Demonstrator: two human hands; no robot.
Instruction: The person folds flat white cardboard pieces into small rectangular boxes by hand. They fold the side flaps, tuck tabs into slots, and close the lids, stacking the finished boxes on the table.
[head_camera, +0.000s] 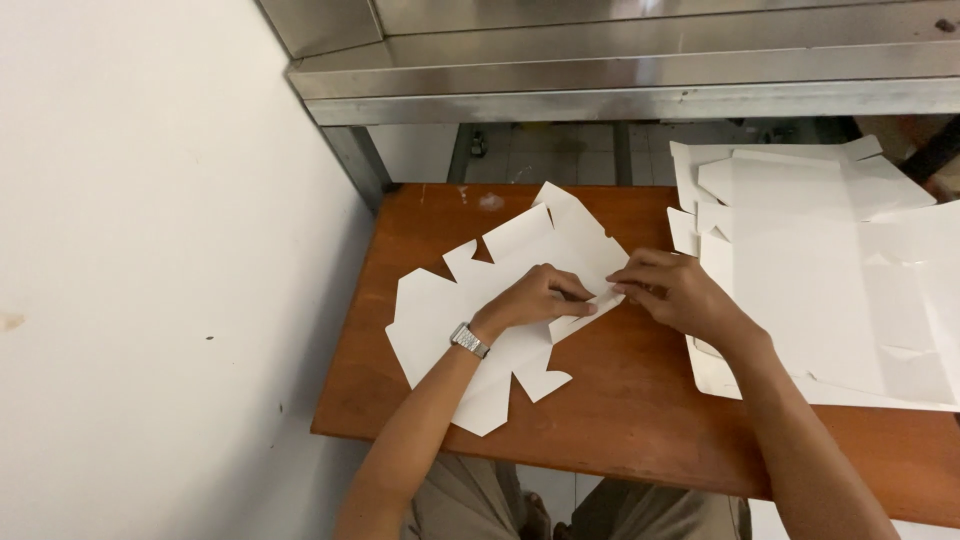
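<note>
A flat white die-cut cardboard box blank (450, 310) lies on the brown wooden table (620, 400), angled from lower left to upper right. My left hand (535, 297), with a metal wristwatch (469, 340) on the wrist, presses down on the middle of the blank and pinches a flap. My right hand (675, 290) grips the same flap at the blank's right edge, fingertips meeting the left hand's. The flap is partly folded up between both hands.
A stack of more flat white box blanks (830, 280) covers the table's right side. A stainless steel shelf (640, 70) runs across the back above the table. A white wall (150, 270) is close on the left. My knees show below the table's front edge.
</note>
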